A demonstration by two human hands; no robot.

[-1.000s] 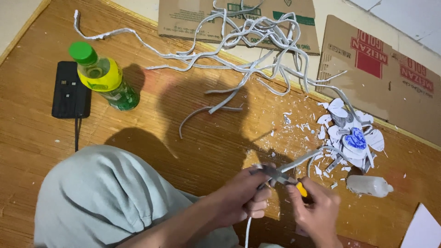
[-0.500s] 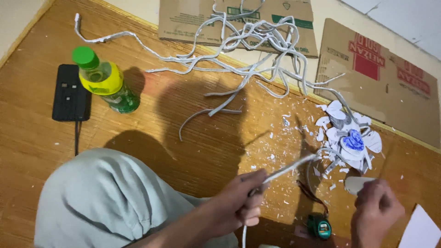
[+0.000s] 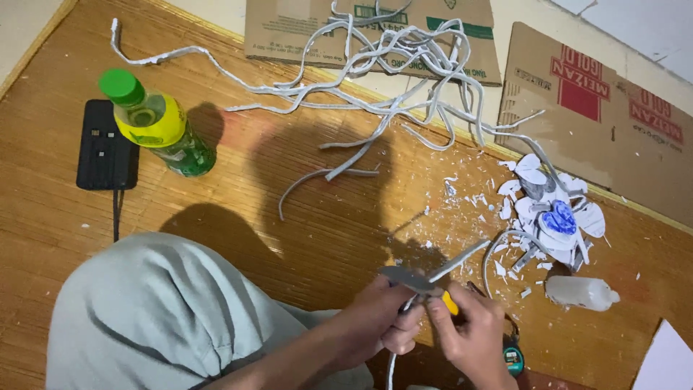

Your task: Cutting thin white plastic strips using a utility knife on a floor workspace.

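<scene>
Thin grey strip (image 3: 462, 258), seemingly foam

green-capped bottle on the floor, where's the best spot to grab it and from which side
Probably the yellow-labelled upper body of the green-capped bottle, just below the cap. It leans toward the lower right on the wooden floor, with the black power strip close on its left, so come from above or from the open right side.
</scene>
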